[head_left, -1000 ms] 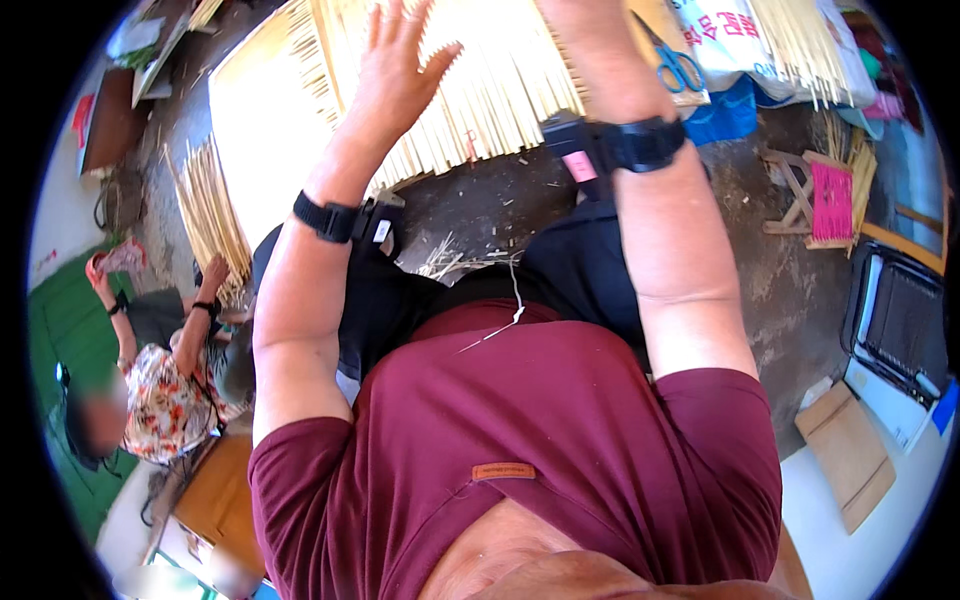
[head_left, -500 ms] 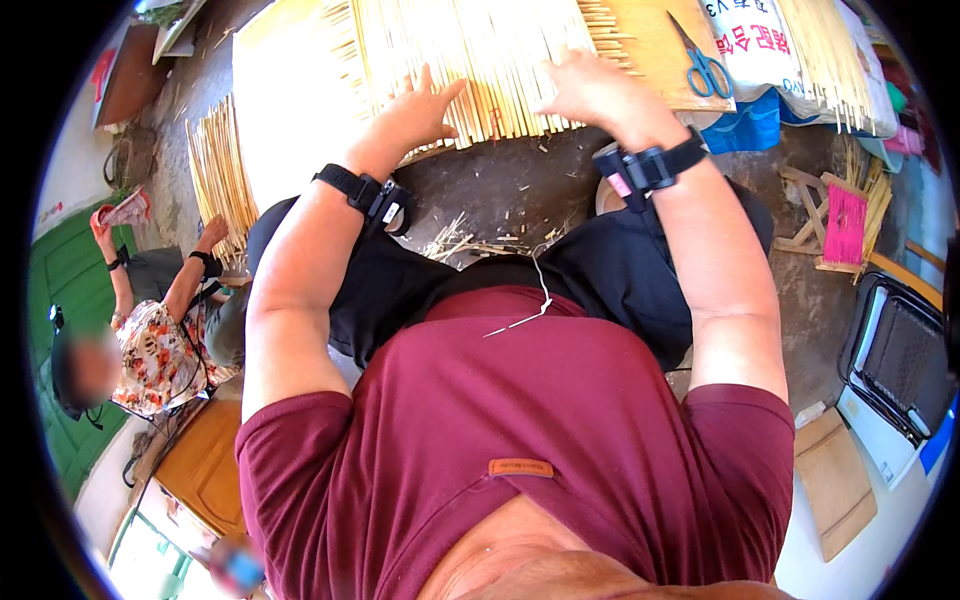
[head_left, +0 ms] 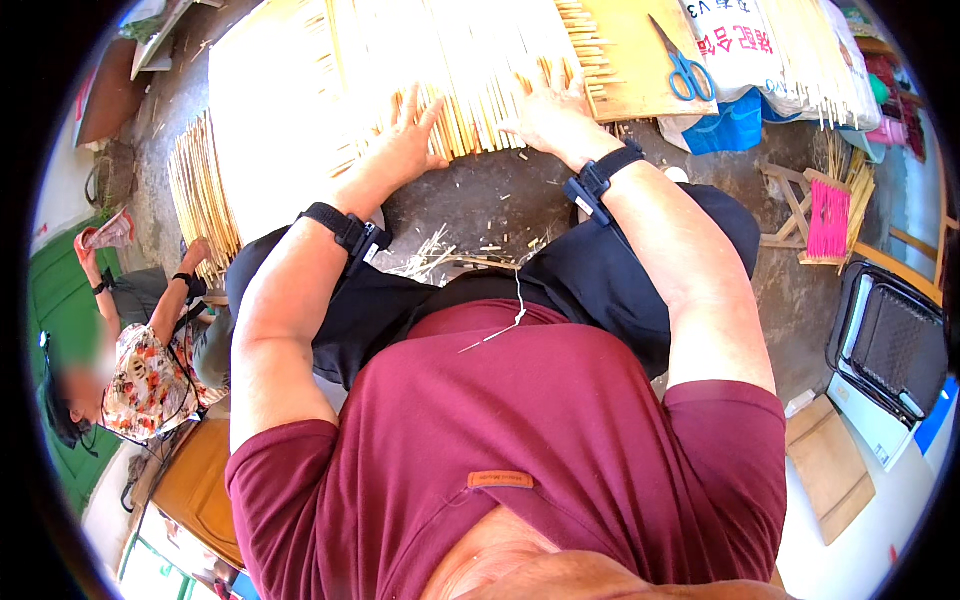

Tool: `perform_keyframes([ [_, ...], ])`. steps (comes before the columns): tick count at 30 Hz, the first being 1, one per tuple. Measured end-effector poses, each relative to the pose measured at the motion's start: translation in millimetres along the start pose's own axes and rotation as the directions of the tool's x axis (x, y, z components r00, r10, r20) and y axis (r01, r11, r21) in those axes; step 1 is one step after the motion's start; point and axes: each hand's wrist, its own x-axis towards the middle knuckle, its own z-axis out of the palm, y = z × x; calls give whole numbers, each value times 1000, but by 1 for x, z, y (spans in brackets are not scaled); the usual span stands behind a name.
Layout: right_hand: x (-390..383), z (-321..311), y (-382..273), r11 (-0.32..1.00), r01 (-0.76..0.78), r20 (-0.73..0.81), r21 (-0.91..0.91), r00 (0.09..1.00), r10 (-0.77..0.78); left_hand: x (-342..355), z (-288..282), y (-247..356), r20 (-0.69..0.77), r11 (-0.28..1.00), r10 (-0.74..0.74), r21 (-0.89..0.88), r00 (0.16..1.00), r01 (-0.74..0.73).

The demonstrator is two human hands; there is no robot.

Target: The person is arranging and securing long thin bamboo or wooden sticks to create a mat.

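Strips (head_left: 455, 75), pale and slender, laid side by side in a dense row on the tabletop (head_left: 635, 75), near ends toward the seated person in a maroon shirt (head_left: 500, 420). Left hand (head_left: 402, 145): grip spread, fingers fanned over the near ends at the row's left part. Right hand (head_left: 553, 115): grip likewise spread, fingers over the near ends farther right; as far as I can see from here, neither hand pinches a strip. Blue-handled scissors (head_left: 678, 60) lie on the bare wood right of the row, near a white sack (head_left: 735, 50). Pale cuttings (head_left: 430, 258) litter the floor (head_left: 450, 205) near the person's legs. A bundle of sticks (head_left: 203, 190) rests beside the tabletop's left edge, near a co-worker (head_left: 150, 380) in a flowered shirt.
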Motion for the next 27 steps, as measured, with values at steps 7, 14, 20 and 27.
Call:
perform_keyframes([
  [7, 5, 13, 1, 990, -64, 57, 125, 997, 57, 10, 18, -11, -78, 994, 82, -67, 994, -87],
  [14, 12, 13, 2, 996, -32, 135, 89, 991, 19, 25, 0, -42, -6, 974, 215, -66, 977, -215],
  [20, 13, 20, 0, 995, -46, 69, 88, 997, 40, 67, -7, -58, -513, 959, -80, -273, 855, -74],
  [27, 12, 24, -1, 997, 22, 90, 67, 996, -28, 50, 37, 20, -435, 904, -422, -262, 795, 337],
])
